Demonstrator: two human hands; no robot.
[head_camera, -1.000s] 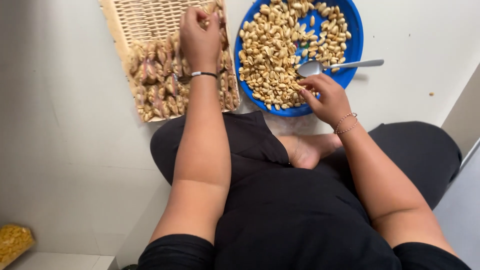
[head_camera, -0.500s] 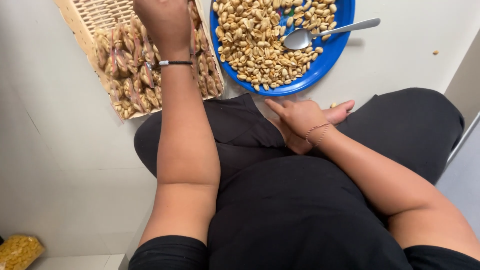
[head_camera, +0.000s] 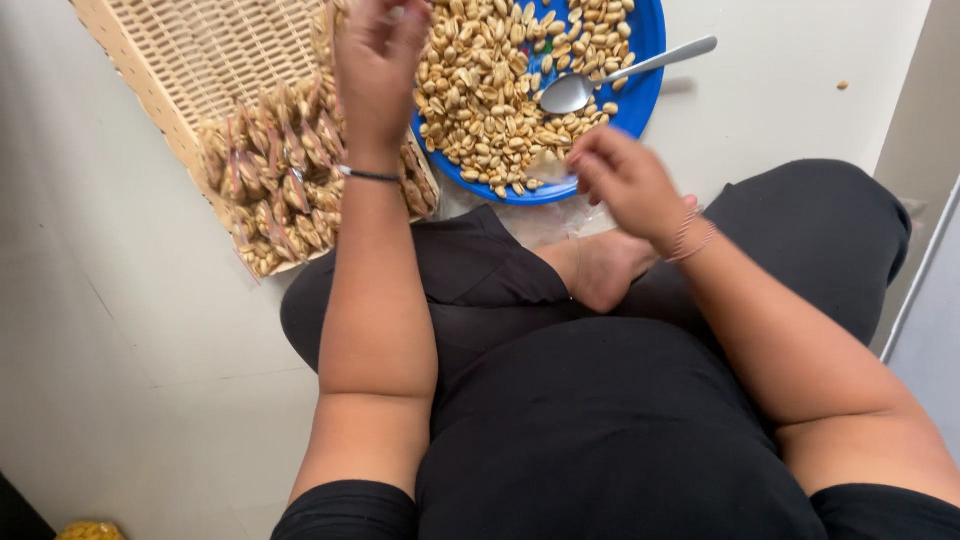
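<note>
basket (head_camera: 160, 60) left of plate (head_camera: 640, 85), spoon (head_camera: 620, 75) on plate

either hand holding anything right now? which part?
Cannot tell for the left hand: fingers curled above the woven tray. Right hand looks empty, near the blue plate.

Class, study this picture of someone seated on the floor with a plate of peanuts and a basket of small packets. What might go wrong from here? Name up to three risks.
1. The spoon rests with its handle jutting past the rim of the blue plate; the right hand close by could knock it off.
2. The peanuts are heaped up to the near rim, so a nudge may spill some.
3. The small packets crowd the woven basket's near edge under the left hand and could slide out.
</note>
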